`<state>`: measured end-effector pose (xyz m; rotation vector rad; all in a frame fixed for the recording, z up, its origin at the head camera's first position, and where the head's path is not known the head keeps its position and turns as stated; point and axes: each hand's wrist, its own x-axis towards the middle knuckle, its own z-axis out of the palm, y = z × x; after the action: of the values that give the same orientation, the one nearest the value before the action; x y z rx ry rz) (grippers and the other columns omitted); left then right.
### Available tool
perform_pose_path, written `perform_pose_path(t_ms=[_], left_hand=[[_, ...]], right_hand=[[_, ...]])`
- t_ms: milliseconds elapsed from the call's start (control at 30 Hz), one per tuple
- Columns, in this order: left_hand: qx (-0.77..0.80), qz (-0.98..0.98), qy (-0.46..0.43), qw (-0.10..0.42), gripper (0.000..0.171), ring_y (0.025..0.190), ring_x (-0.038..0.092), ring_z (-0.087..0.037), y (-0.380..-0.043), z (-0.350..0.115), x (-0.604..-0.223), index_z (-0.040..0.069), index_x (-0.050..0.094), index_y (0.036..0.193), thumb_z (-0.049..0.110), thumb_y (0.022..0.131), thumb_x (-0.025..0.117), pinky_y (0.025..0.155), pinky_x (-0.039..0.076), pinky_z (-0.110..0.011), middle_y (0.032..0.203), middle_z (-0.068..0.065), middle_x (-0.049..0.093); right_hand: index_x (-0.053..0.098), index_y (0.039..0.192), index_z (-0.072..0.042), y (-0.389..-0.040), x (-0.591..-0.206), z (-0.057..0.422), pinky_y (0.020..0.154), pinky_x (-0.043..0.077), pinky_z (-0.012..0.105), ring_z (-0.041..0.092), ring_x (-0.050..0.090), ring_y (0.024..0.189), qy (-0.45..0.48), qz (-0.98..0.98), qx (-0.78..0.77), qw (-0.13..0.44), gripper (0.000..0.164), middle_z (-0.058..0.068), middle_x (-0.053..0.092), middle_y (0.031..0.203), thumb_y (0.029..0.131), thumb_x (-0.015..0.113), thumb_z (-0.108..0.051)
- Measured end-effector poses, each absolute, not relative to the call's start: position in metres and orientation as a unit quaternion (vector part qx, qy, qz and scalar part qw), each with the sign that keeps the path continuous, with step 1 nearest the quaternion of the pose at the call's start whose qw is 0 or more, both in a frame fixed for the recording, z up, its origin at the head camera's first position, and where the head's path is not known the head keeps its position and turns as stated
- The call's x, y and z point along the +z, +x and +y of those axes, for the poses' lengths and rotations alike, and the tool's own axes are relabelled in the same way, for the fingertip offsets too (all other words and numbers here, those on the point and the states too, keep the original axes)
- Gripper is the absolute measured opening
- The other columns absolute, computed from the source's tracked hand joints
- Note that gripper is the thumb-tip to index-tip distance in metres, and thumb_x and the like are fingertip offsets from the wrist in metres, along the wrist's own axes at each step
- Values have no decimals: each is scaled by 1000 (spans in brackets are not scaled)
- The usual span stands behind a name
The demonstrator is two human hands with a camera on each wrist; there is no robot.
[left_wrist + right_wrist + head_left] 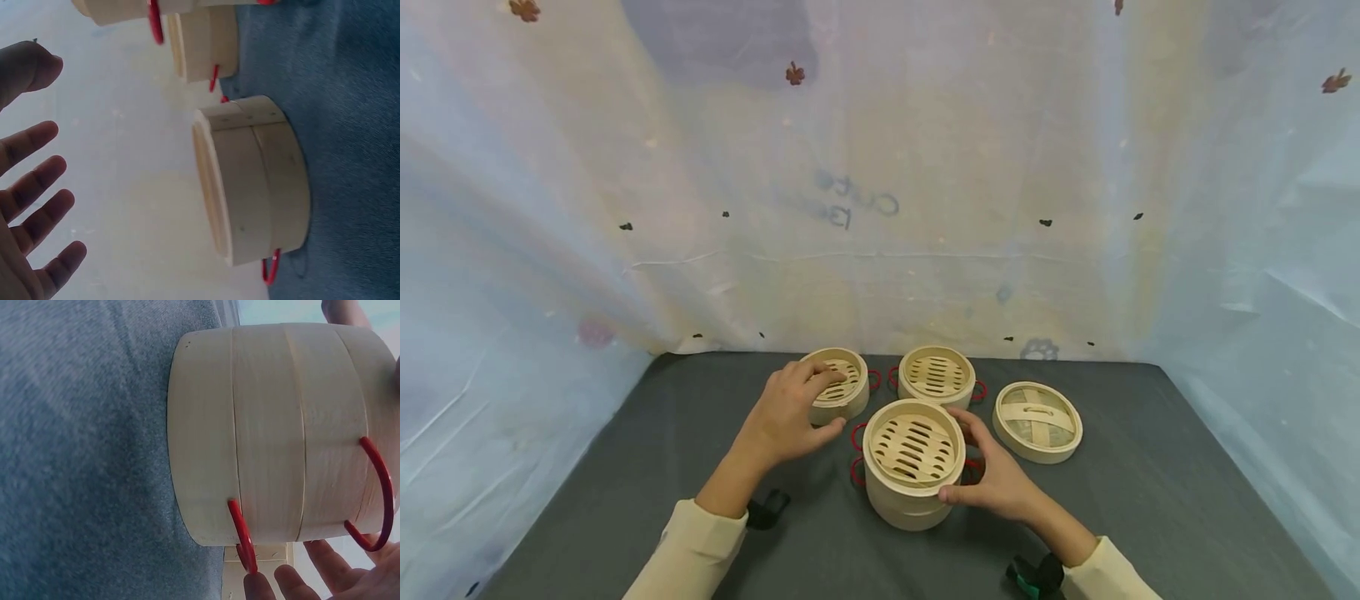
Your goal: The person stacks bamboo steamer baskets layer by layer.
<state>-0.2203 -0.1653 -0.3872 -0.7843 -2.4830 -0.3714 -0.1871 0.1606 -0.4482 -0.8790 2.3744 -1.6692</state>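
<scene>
The stacked steamer (913, 465) stands near the front middle of the grey table (1150, 500), two bamboo tiers high with its slatted floor showing from above and red wire handles (244, 534) on its sides. The right hand (996, 477) wraps the stack's right side: the thumb lies against the lower wall at the front and the fingers curve round the rim at the back, so the hand is cupped on the stack. In the right wrist view the fingertips (294, 581) show just beside the red handles, close against the wall.

The left hand (790, 412) reaches forward and left of the stack, over the left single steamer (838, 385). Its fingers lie across that steamer's rim and its thumb stretches along the near wall; in the left wrist view the fingers (34, 181) are spread and fairly straight, a little apart from the steamer's top, so the hand is loosely spread rather than clamped.

Behind the stack stands a second single steamer (937, 376), also with red handles. To the right, apart from the others, lies a woven lid (1037, 421) flat on the table. Pale cream sleeves (696, 554) cover both forearms. A light, patterned cloth (880, 208) hangs behind and to both sides of the table.
</scene>
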Motion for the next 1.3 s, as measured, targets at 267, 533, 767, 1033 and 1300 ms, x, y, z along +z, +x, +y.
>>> perform_pose_path(t_ms=[267, 533, 767, 1033, 1300], left_hand=[[-156, -921, -280, 224, 52, 100, 56, -29, -236, -173, -400, 16, 64, 121, 35, 75, 78, 80, 45, -51, 119, -7, 59], [-149, -928, -270, 211, 52, 101, 54, -29, -251, -175, -413, 17, 63, 121, 37, 75, 78, 80, 45, -52, 121, -7, 57], [-163, -932, -257, 195, 51, 96, 51, -27, -257, -175, -420, 15, 65, 118, 39, 75, 77, 77, 43, -49, 120, -7, 56], [-183, -934, -250, 181, 51, 106, 53, -33, -262, -174, -429, 12, 66, 118, 37, 75, 76, 84, 43, -55, 119, -9, 57], [-194, -934, -246, 169, 49, 110, 56, -31, -270, -177, -445, 11, 67, 116, 37, 75, 77, 90, 44, -56, 117, -8, 61]], right_hand=[[20, 151, -28, -189, -447, 160, 91, 49, 43, 41, 42, 127, -287, 782, -550, 59, 99, 17, 43, 140, 75, 81, -15], [20, 152, -26, -189, -446, 160, 90, 49, 39, 42, 42, 127, -291, 778, -554, 57, 99, 19, 42, 140, 74, 82, -14], [20, 151, -27, -188, -448, 160, 91, 47, 48, 41, 43, 126, -283, 783, -551, 55, 99, 18, 43, 140, 74, 81, -15], [19, 152, -14, -187, -448, 159, 91, 43, 55, 40, 45, 122, -282, 782, -554, 56, 100, 19, 43, 138, 74, 81, -14], [20, 151, -27, -187, -448, 160, 91, 43, 54, 36, 47, 120, -278, 786, -548, 63, 98, 18, 42, 139, 75, 80, -14]])
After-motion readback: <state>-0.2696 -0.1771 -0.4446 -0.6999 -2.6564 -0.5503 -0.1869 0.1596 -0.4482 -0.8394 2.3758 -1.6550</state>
